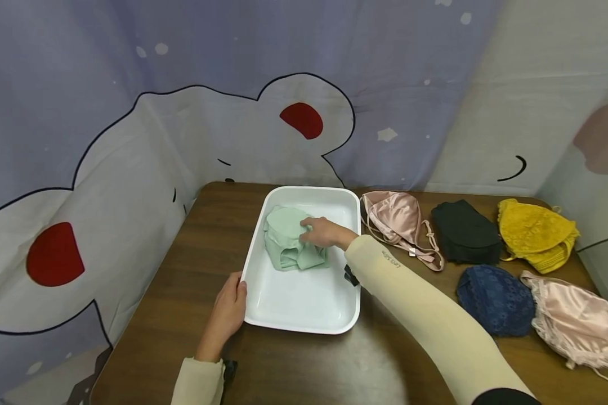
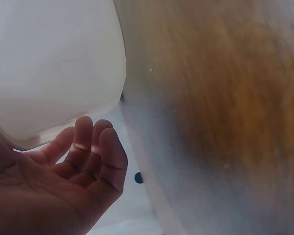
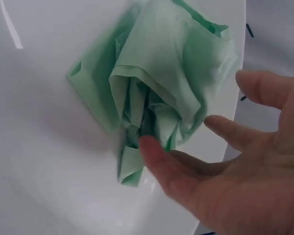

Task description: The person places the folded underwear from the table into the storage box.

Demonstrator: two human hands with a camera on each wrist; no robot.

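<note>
A bundled light green garment (image 1: pixel 287 225) of smooth cloth lies in the white tray (image 1: pixel 301 306), toward its far left. Over the garment's right side is my right hand (image 1: pixel 325 233). In the right wrist view its fingers are spread and loosely bent, with the forefinger's tip close to the folds; whether it touches them I cannot tell. My left hand (image 1: pixel 229 304) grips the tray's left wall near the front. Seen from the left wrist, the thumb lies at the tray's edge and the other fingers (image 2: pixel 112 152) curl beside its outer side.
Right of the tray lie a pink satin bra (image 1: pixel 397 216), a folded dark green garment (image 1: pixel 466 230), a yellow lace bra (image 1: pixel 534 230), a navy lace piece (image 1: pixel 495 301) and a pale pink lace-trimmed garment (image 1: pixel 577 315). A patterned curtain (image 1: pixel 223 50) hangs behind the wooden table (image 1: pixel 182 270).
</note>
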